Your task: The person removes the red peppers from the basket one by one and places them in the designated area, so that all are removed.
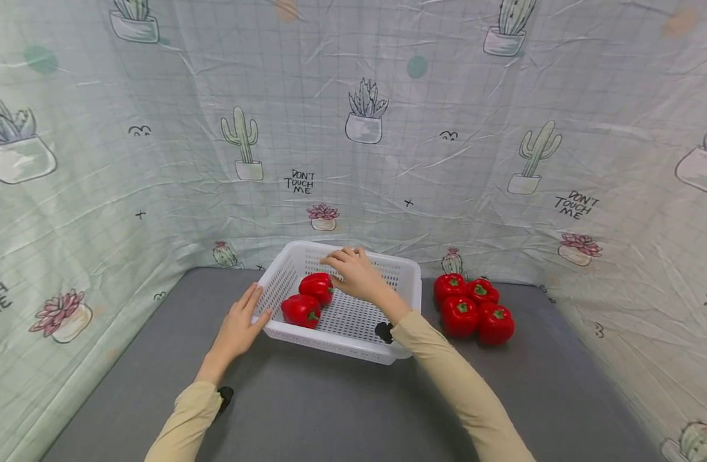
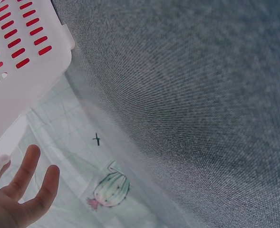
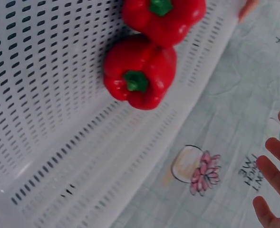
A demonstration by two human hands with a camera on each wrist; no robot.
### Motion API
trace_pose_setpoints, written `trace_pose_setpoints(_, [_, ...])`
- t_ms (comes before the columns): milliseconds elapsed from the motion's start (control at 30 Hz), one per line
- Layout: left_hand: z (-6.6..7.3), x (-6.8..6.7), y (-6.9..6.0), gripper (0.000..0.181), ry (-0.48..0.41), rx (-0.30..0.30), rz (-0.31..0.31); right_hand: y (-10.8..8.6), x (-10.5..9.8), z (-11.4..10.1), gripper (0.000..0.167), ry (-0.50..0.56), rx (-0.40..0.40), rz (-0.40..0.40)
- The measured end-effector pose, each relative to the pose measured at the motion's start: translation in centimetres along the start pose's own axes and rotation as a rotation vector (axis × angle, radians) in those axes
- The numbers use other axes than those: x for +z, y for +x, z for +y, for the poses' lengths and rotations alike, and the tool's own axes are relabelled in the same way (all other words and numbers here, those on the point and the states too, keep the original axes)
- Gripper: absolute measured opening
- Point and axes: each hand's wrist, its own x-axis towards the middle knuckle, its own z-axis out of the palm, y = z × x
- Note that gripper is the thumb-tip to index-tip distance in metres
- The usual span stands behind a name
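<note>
A white perforated plastic basket (image 1: 336,344) stands on the grey surface, holding two red bell peppers: a farther one (image 1: 316,287) and a nearer one (image 1: 298,310), both along its left side. My left hand (image 1: 236,326) rests against the basket's left end, fingers fairly straight and thumb at the front-left corner. In the left wrist view, two fingers of that hand (image 2: 21,194) stretch out free of the wall. Over the basket, right of the peppers, hovers my right hand (image 1: 356,274) with nothing in it. Its spread fingers (image 3: 277,173) show in the right wrist view, apart from the peppers.
Several more red bell peppers (image 1: 460,316) stand grouped to the right of the basket. A pale cloth (image 1: 307,128) printed with potted cacti hangs behind and at both sides. The grey tabletop (image 1: 319,410) extends in front of the basket.
</note>
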Motion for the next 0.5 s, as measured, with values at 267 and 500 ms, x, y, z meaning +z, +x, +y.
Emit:
trace_pose_setpoints(267, [0.0,-0.1,0.1,0.061,-0.008,-0.007,-0.005,1.1,1.8,0.5,0.028,-0.022,0.066,0.018])
trace_pose_setpoints(500, [0.2,-0.2,-0.1,0.061,-0.01,-0.018,-0.016,1.2,3.9,1.2,0.026,-0.042,0.1,0.011])
